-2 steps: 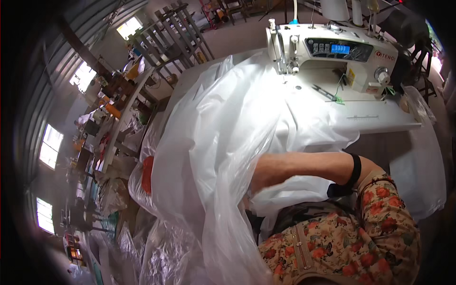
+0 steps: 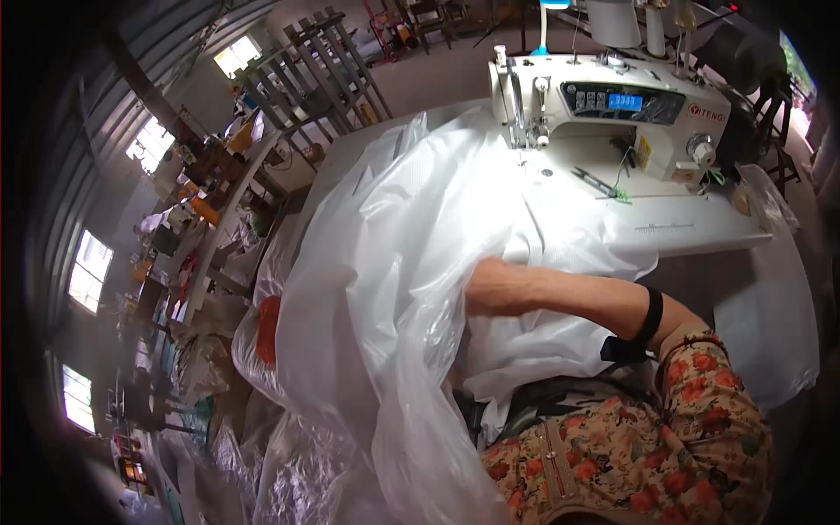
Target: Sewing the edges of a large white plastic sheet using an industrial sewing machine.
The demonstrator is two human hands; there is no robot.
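At 9 o'clock: windows and cluttered racks [image 2: 219, 219] of a workshop, blurred toward the rim. At 7 o'clock: crinkled clear plastic bags [image 2: 289, 472] heaped low, an orange patch [image 2: 268, 328] showing through. Centre: large white translucent sheet [image 2: 394, 289] billowed up in folds, draped from the sewing table [image 2: 691, 229] down toward the lap. Right hand [image 2: 477, 289] buried to the wrist in the sheet at centre, forearm [image 2: 569, 297] bare and running across from 4 o'clock; fingers hidden by folds, so grip cannot be told. Black band [image 2: 649, 317] round the arm near the elbow. Left hand nowhere visible. At 1 o'clock: white sewing machine [image 2: 612, 105] with blue-lit panel, well apart from the hand. At 5 o'clock: floral garment [image 2: 665, 455] on the lap.
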